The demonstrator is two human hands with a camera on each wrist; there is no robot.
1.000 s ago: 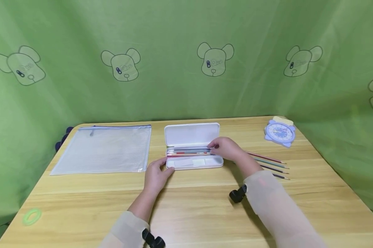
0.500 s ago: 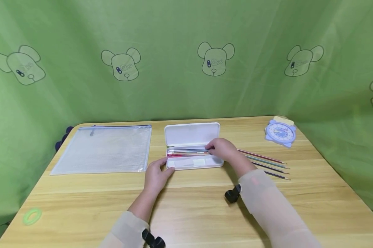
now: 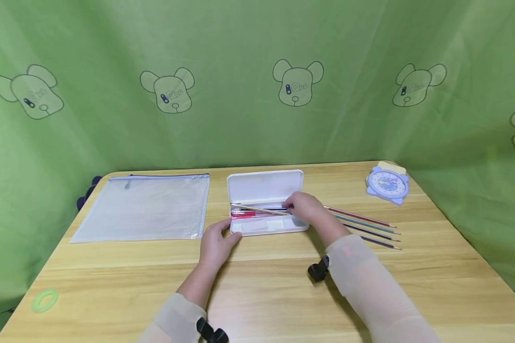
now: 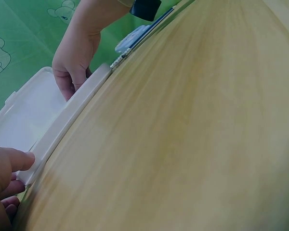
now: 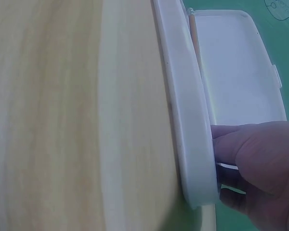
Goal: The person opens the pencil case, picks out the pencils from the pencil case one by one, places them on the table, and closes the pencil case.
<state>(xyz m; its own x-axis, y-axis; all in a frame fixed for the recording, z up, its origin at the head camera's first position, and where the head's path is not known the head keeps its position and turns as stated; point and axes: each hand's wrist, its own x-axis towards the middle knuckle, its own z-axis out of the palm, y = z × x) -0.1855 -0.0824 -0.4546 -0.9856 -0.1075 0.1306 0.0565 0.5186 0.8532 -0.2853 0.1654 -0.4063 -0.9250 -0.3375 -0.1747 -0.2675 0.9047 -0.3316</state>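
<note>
A white pencil case point(image 3: 263, 187) stands with its lid raised at the middle of the table. My left hand point(image 3: 215, 245) grips its left end, thumb on the front wall and fingers around the corner. Inside the case my right hand point(image 3: 305, 207) pinches the right end of a tan wooden pencil point(image 3: 257, 208), which slants with its left end raised. In the right wrist view that pencil point(image 5: 194, 36) shows along the rim. A red-ended pen point(image 3: 243, 214) and dark pencils lie under it. The right fingertips are hidden behind the case wall in both wrist views.
Several pencils point(image 3: 364, 225) lie fanned on the table right of the case. A clear zip pouch point(image 3: 143, 208) lies at the left. A blue toy clock point(image 3: 387, 184) sits at the back right, a green ring point(image 3: 45, 300) at the front left.
My right hand has shifted slightly left within the case. The tan pencil's left end has swung up from among the others. My left hand stays where it was.
</note>
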